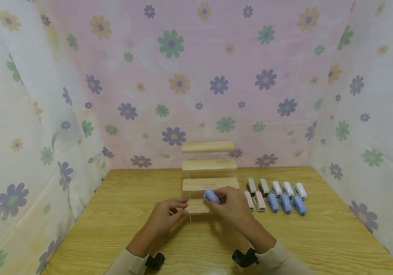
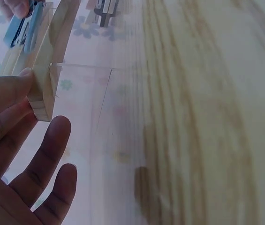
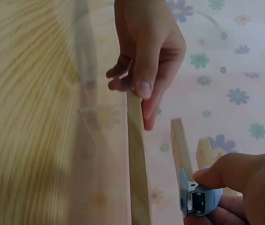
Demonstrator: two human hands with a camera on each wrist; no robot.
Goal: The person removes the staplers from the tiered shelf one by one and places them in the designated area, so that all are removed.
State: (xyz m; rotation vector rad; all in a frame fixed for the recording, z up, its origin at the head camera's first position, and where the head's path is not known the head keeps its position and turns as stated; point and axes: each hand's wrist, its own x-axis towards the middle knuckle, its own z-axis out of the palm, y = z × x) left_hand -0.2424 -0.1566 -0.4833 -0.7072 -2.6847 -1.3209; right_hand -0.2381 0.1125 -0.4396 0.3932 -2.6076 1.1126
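My right hand [image 1: 235, 204] pinches a small blue stapler [image 1: 211, 196] between thumb and fingers, above the lowest board of a stepped wooden rack [image 1: 196, 206]. Close up in the right wrist view, the stapler [image 3: 200, 199] shows its metal front end. At the left end of that same board, my left hand [image 1: 165, 215] has thumb and fingers on either side of the wood. The left wrist view shows the fingertips against the end of the board [image 2: 42, 101], with the other fingers spread below it. Part of the stapler is hidden by the right hand.
To the right of the rack, small staplers stand in two rows: grey [image 1: 263, 186] and white [image 1: 287, 189] behind, pink [image 1: 260, 201] and blue [image 1: 285, 203] in front. Clear side panels support the rack's boards. Flowered cloth [image 1: 196, 76] encloses the wooden table [image 1: 124, 198] behind and at both sides.
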